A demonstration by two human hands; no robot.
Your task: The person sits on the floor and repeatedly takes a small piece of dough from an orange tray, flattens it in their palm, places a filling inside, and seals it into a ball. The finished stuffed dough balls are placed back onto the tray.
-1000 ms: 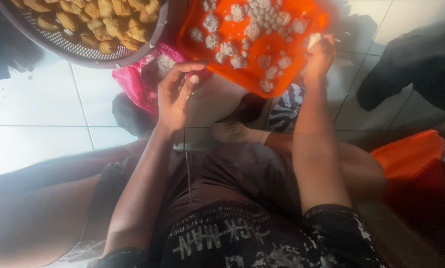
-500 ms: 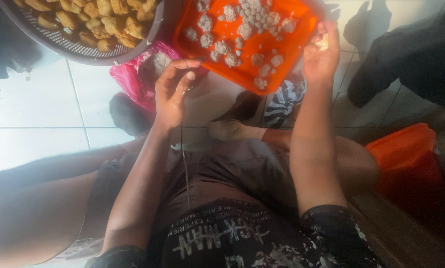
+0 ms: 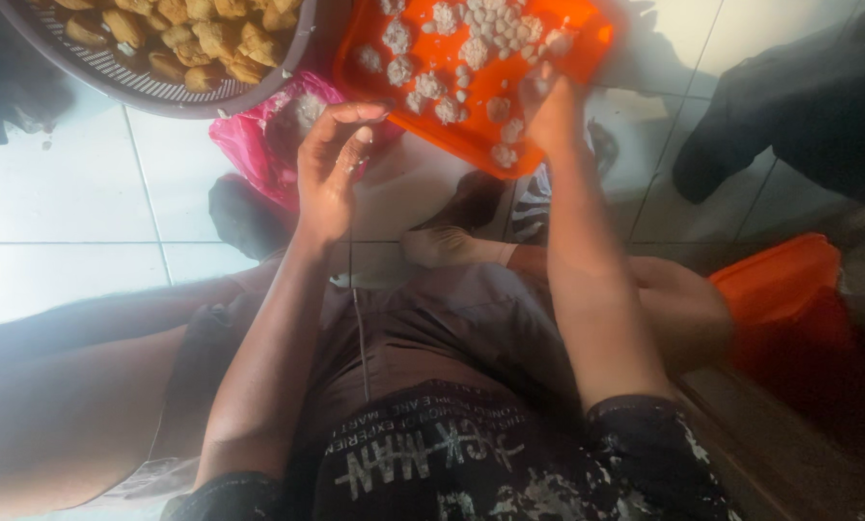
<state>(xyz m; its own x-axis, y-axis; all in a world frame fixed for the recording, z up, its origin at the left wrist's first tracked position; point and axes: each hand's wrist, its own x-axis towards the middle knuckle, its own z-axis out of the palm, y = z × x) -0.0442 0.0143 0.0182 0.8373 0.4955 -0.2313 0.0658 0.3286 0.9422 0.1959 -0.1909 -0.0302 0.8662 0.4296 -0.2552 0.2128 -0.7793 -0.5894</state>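
1. White floor tiles (image 3: 56, 207) fill the background, glaring bright on the left, and the person sits low on them with their legs folded under the orange tray (image 3: 471, 77).

2. Nearest to us, below the tray, is a dark printed shirt (image 3: 432, 453), with both forearms reaching up from it.

3. Left hand (image 3: 328, 174): it hangs just left of the tray and apart from it, fingers loosely curled and pinched together near the tips. If there is a bit of dough in that pinch, it is too small to make out.

4. Right hand (image 3: 548, 111): it has slid up and inward over the last second and now sits at the tray's near edge, fingers closed on it among the white lumps (image 3: 480, 48). The tray has swung left with it and stands tilted, so this hand seems to be carrying it.

5. A pink plastic bag (image 3: 259, 145) lies just left of the tray, behind the left hand.

6. Further left, touching the tray's corner, is a round basket (image 3: 143, 82) of golden fried pieces (image 3: 210, 34).

7. Well right of the tray sits an orange tub (image 3: 775, 285).
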